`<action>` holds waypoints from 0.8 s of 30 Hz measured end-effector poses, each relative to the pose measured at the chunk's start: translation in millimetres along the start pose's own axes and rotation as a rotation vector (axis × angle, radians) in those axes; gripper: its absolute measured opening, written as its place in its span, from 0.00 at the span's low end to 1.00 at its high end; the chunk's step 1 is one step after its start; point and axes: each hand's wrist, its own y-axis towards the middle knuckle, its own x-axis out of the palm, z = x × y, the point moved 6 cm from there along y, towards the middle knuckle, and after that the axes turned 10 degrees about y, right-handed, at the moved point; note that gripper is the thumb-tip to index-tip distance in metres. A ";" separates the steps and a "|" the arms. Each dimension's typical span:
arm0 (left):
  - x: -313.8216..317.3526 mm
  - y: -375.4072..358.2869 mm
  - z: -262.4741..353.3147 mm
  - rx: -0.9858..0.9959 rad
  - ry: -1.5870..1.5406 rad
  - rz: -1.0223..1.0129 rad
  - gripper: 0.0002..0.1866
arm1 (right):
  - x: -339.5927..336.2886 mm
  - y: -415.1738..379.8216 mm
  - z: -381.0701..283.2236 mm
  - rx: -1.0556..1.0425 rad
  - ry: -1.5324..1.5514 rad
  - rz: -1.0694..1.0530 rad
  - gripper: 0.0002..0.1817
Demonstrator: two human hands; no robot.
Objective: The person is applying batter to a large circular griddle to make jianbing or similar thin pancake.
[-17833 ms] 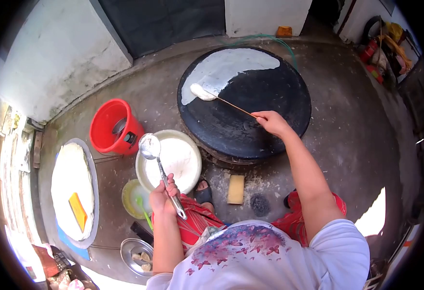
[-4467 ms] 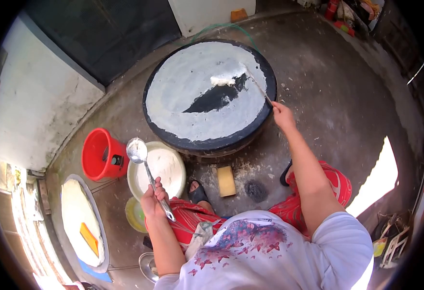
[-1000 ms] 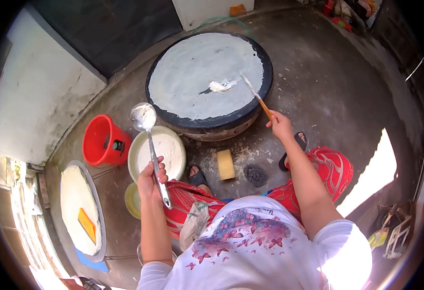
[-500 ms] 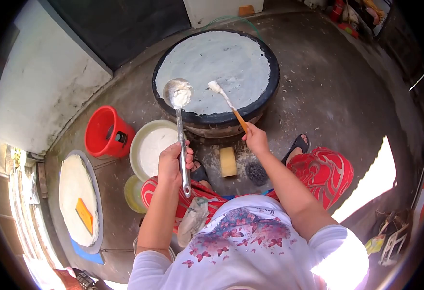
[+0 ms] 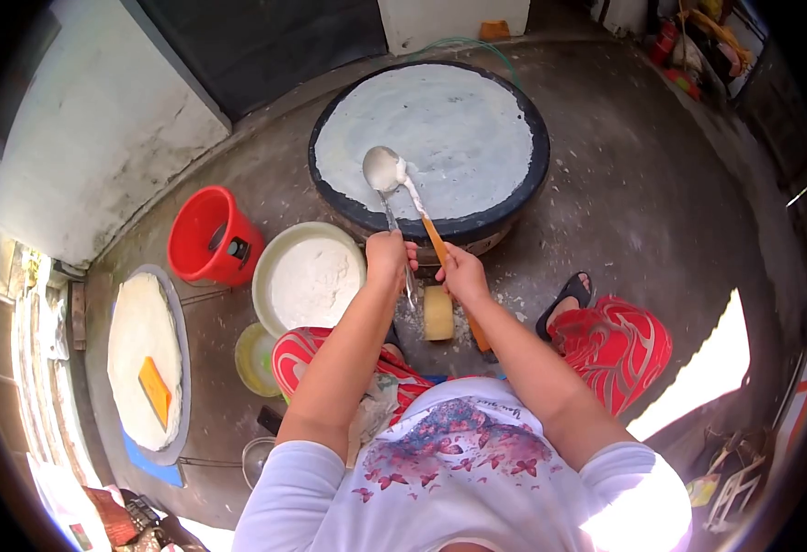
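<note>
Head view, concrete floor (image 5: 642, 202), batter-coated griddle (image 5: 440, 129), hands gripping ladle (image 5: 383, 170) and spreader stick (image 5: 433, 237).

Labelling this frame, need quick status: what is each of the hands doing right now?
Left hand: closed on the ladle handle.
Right hand: closed on the orange-handled spreader stick, whose tip meets the ladle bowl.

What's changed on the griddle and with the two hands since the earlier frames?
Batter now covers the whole griddle. The left hand swung the ladle from the basin over the griddle; the right hand drew the spreader stick back so its tip meets the ladle bowl. Both grips, red bucket unchanged.
</note>
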 end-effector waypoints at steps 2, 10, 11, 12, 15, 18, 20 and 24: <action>1.0 -3.3 -0.7 -0.181 -0.590 -0.136 0.12 | -2.4 -7.9 -29.8 -0.131 -0.025 -0.010 0.16; -50.2 -59.7 55.3 -0.366 -1.442 -0.874 0.17 | -64.3 32.1 -6.2 -0.346 -0.124 0.305 0.16; -61.8 -65.1 58.0 -0.309 -1.414 -0.838 0.18 | -41.7 20.7 -3.8 -0.362 -0.255 0.154 0.17; -74.6 -69.3 59.4 -0.254 -1.385 -0.803 0.18 | -19.1 7.9 -1.6 -0.375 -0.384 0.002 0.18; -123.9 -71.0 45.6 -0.162 -1.206 -0.626 0.19 | 23.3 -26.1 -1.1 -0.242 -0.457 -0.504 0.18; -179.8 -66.3 4.3 -0.189 -0.966 -0.336 0.19 | 16.9 -34.0 -16.8 -0.157 -0.392 -0.532 0.19; -211.0 -54.3 -36.0 -0.265 -0.854 -0.198 0.19 | -15.6 -20.7 -36.9 -0.334 -0.425 -0.281 0.22; -247.4 -13.6 -140.2 -0.488 -0.880 -0.271 0.15 | -25.5 -32.8 -85.7 -0.176 0.001 -0.423 0.37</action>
